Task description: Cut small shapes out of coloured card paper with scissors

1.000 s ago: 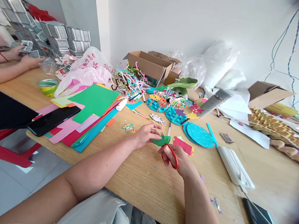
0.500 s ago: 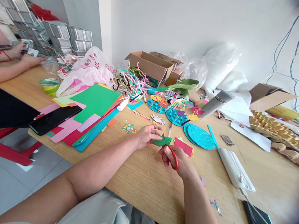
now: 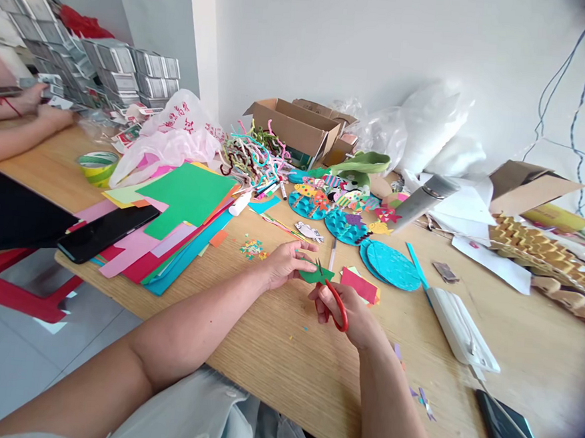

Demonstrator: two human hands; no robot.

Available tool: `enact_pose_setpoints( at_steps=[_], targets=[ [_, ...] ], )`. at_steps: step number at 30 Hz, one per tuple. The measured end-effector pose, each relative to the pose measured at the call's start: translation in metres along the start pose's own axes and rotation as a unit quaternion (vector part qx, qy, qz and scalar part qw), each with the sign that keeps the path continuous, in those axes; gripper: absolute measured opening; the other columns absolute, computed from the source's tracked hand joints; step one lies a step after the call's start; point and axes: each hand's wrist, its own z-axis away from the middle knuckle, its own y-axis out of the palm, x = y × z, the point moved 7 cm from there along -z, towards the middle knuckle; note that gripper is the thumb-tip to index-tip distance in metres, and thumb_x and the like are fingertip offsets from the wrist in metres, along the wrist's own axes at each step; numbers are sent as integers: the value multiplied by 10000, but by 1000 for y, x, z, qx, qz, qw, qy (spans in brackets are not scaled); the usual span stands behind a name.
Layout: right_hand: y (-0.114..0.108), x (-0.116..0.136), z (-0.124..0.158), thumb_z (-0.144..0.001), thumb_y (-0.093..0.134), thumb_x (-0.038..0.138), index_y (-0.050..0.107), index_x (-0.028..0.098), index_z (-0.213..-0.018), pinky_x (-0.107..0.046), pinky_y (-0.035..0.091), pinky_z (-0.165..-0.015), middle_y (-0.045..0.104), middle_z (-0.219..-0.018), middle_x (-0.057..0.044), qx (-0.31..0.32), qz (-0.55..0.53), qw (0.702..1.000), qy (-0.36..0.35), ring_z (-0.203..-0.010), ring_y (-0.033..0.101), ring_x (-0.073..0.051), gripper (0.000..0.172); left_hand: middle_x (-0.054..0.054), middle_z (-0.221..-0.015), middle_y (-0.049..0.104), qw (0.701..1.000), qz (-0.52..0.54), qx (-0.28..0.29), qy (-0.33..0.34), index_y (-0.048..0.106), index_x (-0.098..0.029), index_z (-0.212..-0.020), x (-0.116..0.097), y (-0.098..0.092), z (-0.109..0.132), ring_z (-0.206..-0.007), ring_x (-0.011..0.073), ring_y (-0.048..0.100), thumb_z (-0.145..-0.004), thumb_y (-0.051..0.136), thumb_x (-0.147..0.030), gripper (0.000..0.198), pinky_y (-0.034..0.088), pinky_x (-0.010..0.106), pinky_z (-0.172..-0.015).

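Between thumb and fingers, my left hand [image 3: 289, 265] pinches a small piece of green paper [image 3: 324, 274] above the table. My right hand [image 3: 348, 314] has its fingers through the handles of red scissors [image 3: 339, 309]. The blades point away from me and lie across the green paper, slightly apart. Just beyond my hands are a pen [image 3: 333, 250] and a white fish cutout with dark lines [image 3: 309, 231]. To the right of the paper lies a red paper piece [image 3: 360, 287] on top of other coloured pieces.
Coloured paper sheets [image 3: 194, 192] and a black phone [image 3: 108, 233] lie left. Tiny paper scraps [image 3: 253, 249] sit near my left hand. Blue discs [image 3: 394, 265], paper fish [image 3: 356, 200] and a metal flask [image 3: 427, 198] stand beyond; a power strip [image 3: 460, 327] is right. Another person's hands [image 3: 44, 108] work far left.
The green paper has turned slightly in my left hand, and the scissor blades now show longer over it. Far left, the other person's hand has shifted a little to the left.
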Motion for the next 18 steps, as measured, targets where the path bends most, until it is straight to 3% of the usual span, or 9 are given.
enact_pose_setpoints(
  at_steps=[18],
  targets=[
    [2, -2, 0, -773, 530, 628, 469, 180, -675, -230, 338, -450, 558, -551, -13, 31, 3, 999, -17, -511, 537, -142, 463, -29, -699, 576, 1000, -15, 0, -12, 526, -146, -1049, -1, 2, 2, -603, 94, 583, -548, 735, -106, 544, 444, 229, -608]
  ],
)
